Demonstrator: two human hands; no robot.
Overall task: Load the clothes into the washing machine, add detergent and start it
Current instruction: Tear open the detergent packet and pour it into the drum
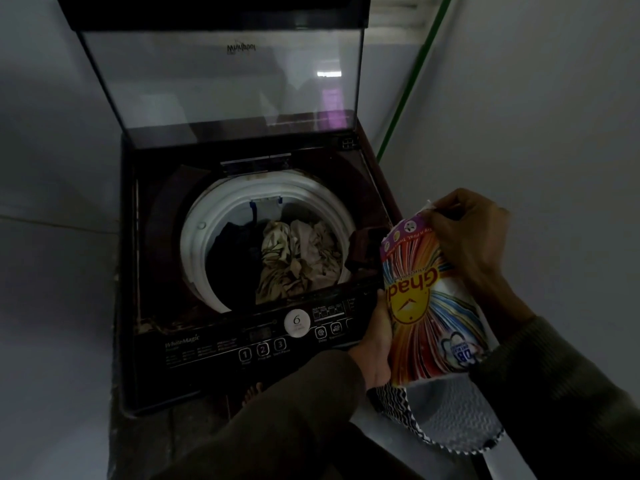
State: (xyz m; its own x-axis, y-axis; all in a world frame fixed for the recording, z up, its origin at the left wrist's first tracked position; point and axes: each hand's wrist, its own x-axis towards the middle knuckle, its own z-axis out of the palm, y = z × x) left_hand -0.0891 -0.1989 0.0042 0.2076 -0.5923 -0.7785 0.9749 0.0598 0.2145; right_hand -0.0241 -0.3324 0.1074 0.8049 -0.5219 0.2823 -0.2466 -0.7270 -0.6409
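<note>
2 hands (pixel 374 344) (pixel 474 237) grip 1 detergent packet (pixel 429 306) — 1 washing machine (pixel 214 344) open.

"Whirlpool" on lid (pixel 221 81), "WhiteMagic", 1, 2, 3 on control panel (pixel 214 348)

Dim corner, pale walls (pixel 536 98), green pipe (pixel 412 84)

Washing machine (pixel 194 344): top-loader, lid raised, left of the left hand (pixel 375 344). Clothes (pixel 294 258): crumpled in drum. Detergent packet (pixel 426 306): multicoloured, upright, gripped between left hand and right hand (pixel 467 237).
</note>
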